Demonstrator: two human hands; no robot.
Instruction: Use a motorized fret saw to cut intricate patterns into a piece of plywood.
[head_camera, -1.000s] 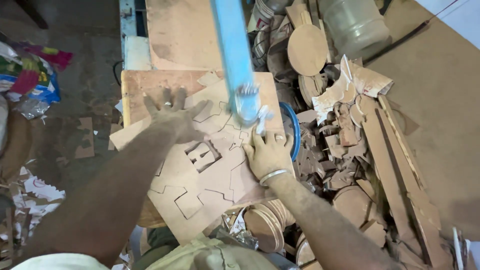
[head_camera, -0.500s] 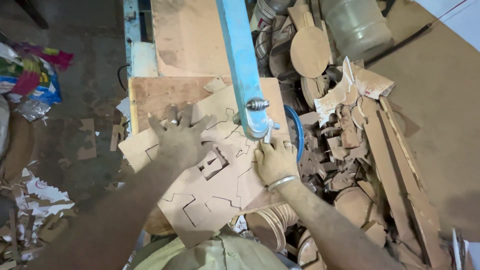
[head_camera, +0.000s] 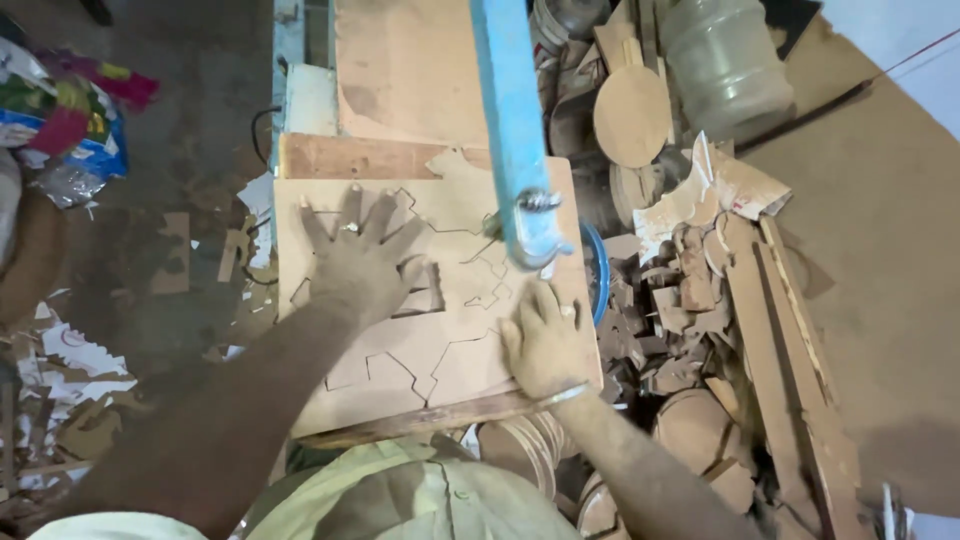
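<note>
A person looks straight down at a thin brown board (head_camera: 440, 330) lying flat on a small bench (head_camera: 330, 158). Angular outlines are already cut through the sheet, leaving jigsaw-like shapes.

The left hand (head_camera: 360, 262) lies palm down on the left part of the board, fingers spread wide and pointing away from the body, clamped on nothing. The right hand (head_camera: 545, 340) presses flat near the board's right near corner, fingers together and aimed forward, a metal bangle (head_camera: 560, 396) at the wrist. Neither hand grips anything; both simply bear down on the sheet, well apart from each other.

A blue saw arm (head_camera: 515, 130) runs from the far edge toward the person, ending above the board at a clamp just ahead of the right hand's fingertips. The blade itself is too thin to make out. The right hand is the nearer one to that clamp; the left sits farther off to the side.

Right of the bench lies a heap of wood offcuts (head_camera: 700, 300), round discs and a clear plastic jug (head_camera: 715, 60). Paper scraps litter the floor (head_camera: 180, 200) at left.
</note>
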